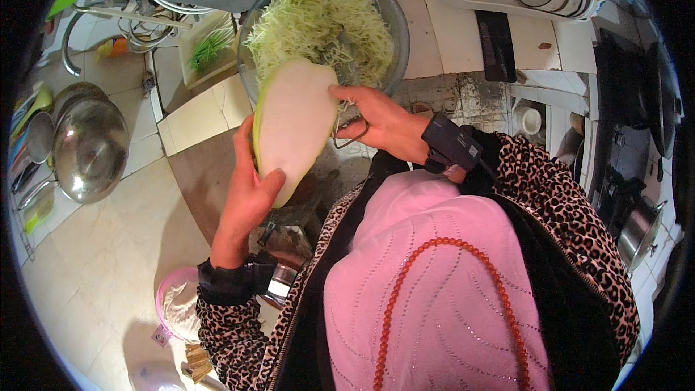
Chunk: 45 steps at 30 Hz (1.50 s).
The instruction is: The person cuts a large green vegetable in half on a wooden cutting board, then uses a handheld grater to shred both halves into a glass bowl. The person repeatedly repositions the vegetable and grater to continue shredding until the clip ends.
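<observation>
A large pale flat-cut piece of a green-skinned vegetable or fruit is held up over the near rim of a bowl. My left hand grips its lower left side, the thumb on the pale face. At its right edge, the fingers of my right hand touch it; a thin metal wire loop shows by those fingers, and the rest of that tool is hidden. Behind the piece, the wide bowl holds a heap of pale green shreds.
Left of the bowl, a tray holds green stems beside a curved faucet. Metal lids or pans and utensils stand far left. A dish rack with bowls is at the upper right, above a dark flat object. A pot stands far right.
</observation>
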Each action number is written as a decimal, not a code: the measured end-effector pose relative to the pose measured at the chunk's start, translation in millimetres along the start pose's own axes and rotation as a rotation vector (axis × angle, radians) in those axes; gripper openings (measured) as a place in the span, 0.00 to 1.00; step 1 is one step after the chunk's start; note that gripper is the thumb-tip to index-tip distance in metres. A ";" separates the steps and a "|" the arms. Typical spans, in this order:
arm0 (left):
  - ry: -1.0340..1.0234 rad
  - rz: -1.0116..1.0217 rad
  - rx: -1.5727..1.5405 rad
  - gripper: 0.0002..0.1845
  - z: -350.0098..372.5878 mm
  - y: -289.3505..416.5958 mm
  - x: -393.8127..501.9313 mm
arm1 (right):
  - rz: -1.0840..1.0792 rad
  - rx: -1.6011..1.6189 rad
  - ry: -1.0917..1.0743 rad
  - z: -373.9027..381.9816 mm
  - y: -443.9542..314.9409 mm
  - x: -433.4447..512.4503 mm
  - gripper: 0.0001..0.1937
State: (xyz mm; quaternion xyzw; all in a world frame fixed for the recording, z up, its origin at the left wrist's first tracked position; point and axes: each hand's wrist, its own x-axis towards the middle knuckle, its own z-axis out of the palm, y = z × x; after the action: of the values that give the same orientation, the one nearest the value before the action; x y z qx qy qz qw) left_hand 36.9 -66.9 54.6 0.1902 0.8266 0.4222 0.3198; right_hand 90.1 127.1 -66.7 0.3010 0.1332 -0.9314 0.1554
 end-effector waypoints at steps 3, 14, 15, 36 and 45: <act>0.054 -0.164 -0.109 0.42 3.7 10.1 14.5 | 0.005 -0.021 -0.048 -3.3 0.6 0.5 0.14; -0.062 -0.281 -0.180 0.48 -9.3 19.5 65.4 | -0.113 -0.070 0.051 -1.5 6.3 -1.5 0.18; -0.042 -0.325 -0.198 0.48 -9.0 19.0 71.0 | -0.086 -0.060 0.050 -2.1 6.3 -0.4 0.18; 0.259 -0.289 0.054 0.41 24.9 31.5 12.7 | -0.107 0.030 0.005 12.8 11.4 -5.3 0.22; 0.749 0.081 -0.455 0.22 32.7 -8.5 33.0 | -0.055 0.067 -0.052 9.9 10.2 2.1 0.18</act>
State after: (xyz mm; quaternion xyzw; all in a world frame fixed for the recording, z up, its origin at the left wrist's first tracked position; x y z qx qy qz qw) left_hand 35.2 -33.6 21.2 -0.0187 0.7633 0.6455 0.0151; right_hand 87.1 113.9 -61.8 0.2780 0.1060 -0.9467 0.1231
